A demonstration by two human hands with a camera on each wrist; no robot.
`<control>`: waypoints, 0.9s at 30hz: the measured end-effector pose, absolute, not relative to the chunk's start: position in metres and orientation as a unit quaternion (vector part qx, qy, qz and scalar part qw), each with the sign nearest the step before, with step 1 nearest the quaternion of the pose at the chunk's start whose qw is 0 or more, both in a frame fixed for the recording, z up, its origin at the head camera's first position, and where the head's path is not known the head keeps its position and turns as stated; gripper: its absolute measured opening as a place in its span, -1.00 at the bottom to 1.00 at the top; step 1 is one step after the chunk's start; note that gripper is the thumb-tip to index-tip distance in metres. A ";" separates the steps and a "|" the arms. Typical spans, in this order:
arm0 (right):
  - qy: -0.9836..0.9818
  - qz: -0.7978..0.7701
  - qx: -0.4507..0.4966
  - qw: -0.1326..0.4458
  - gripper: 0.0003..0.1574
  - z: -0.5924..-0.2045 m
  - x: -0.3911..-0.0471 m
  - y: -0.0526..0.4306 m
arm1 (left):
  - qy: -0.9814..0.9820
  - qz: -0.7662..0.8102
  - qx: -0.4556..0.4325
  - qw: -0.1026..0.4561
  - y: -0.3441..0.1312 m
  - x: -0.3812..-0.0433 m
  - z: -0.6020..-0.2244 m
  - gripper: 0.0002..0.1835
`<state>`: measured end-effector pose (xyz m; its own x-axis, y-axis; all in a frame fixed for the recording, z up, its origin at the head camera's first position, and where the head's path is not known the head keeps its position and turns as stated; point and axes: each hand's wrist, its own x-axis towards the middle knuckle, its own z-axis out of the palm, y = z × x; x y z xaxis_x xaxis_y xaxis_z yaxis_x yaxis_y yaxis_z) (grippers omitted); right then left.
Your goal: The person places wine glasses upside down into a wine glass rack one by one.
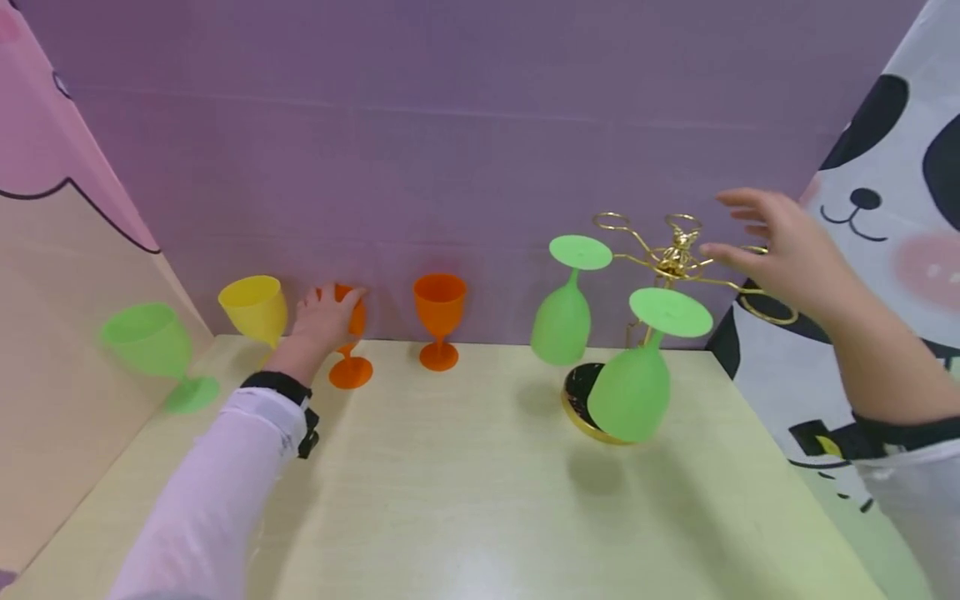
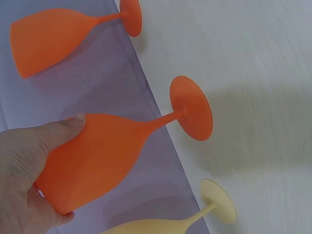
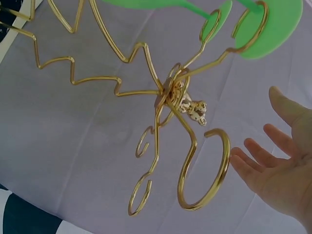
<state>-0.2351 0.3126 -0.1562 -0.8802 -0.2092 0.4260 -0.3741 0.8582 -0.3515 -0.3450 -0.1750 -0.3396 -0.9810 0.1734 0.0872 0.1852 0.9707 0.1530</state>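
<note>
My left hand (image 1: 324, 317) grips the bowl of an orange goblet (image 2: 97, 156). Thumb and fingers lie on opposite sides of it in the left wrist view, and the goblet's foot is at the table. A second orange goblet (image 1: 440, 304) stands to its right, a yellow goblet (image 1: 253, 307) to its left. My right hand (image 1: 787, 254) hovers beside the gold rack (image 1: 675, 262), fingers spread and holding nothing. Close to those fingers is a bare hook (image 3: 222, 170) of the rack. Two green goblets, one nearer (image 1: 633, 392) and one farther (image 1: 562, 325), hang upside down by their feet.
At the far left stands another green goblet (image 1: 157, 346). The rack's round black base (image 1: 588, 387) with a gold rim sits on the pale table (image 1: 450, 483). A purple backdrop (image 1: 480, 167) rises behind, and a panda-print panel (image 1: 885, 217) stands on the right.
</note>
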 end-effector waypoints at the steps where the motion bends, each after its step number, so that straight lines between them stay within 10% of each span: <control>1: -0.948 0.208 0.159 0.183 -0.20 -0.154 -0.239 0.312 | -0.992 -0.080 -0.090 0.037 -0.175 -0.345 -0.339 -0.22; 27: -0.975 0.015 0.217 0.038 -0.37 -0.147 -0.286 0.309 | -0.992 -0.080 -0.089 0.041 -0.176 -0.347 -0.342 -0.20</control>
<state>-0.2855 0.3090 -0.1470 -0.9026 -0.4229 0.0799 -0.4252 0.9050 -0.0136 -0.3469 -0.1764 -0.3418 -0.9806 0.1707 0.0961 0.1839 0.9713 0.1512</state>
